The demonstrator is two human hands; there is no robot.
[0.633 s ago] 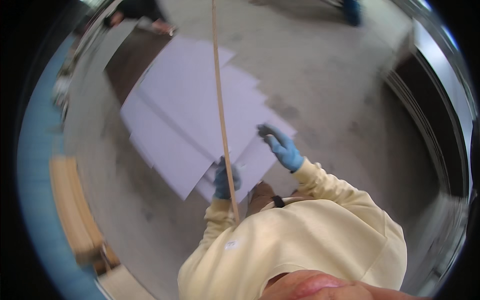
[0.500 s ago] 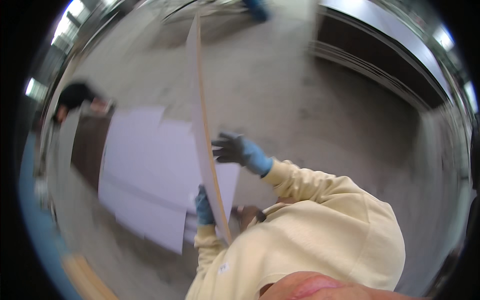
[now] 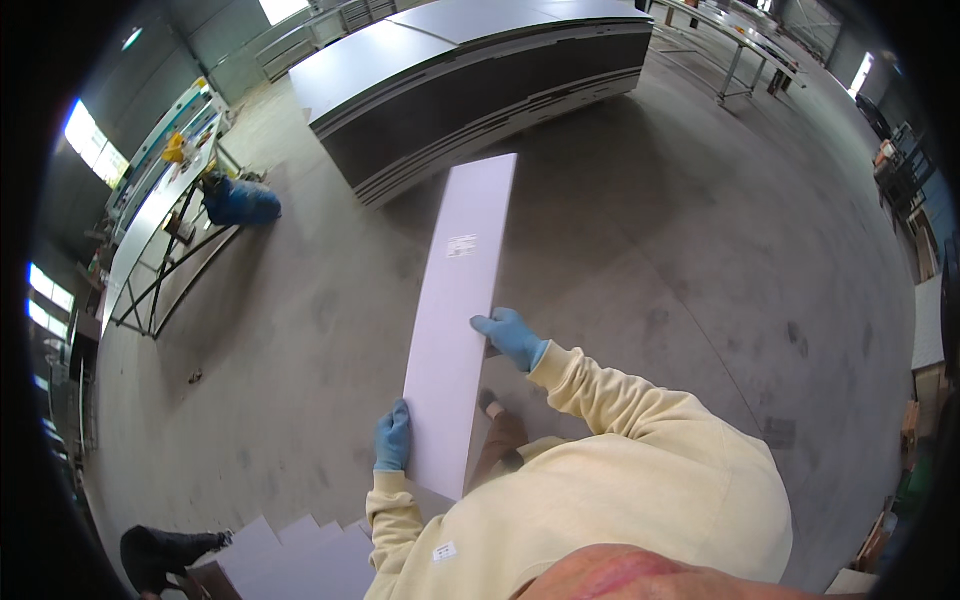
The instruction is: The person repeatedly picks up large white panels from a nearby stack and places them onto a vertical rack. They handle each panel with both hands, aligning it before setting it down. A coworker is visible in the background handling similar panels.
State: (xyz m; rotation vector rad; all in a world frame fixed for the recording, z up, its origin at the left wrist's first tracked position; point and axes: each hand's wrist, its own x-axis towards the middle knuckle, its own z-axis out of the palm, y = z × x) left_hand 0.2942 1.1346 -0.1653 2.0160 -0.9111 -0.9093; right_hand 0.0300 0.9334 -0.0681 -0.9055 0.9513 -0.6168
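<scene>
Long, flat white board [image 3: 453,330]: is held
Blue-gloved left hand [image 3: 393,438]: left edge is pinched
Blue-gloved right hand [image 3: 514,338]: right edge is pinched

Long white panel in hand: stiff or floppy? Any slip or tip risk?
Probably stiff: the long white panel shows no obvious bend. Its smooth-looking face may be slippery. The far end could dip, since the left hand and right hand both hold it nearer the other end.

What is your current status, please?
Left hand, right hand: gripping opposite long edges. Pale panel: held, label showing. Panel stack: beyond its far end.
</scene>
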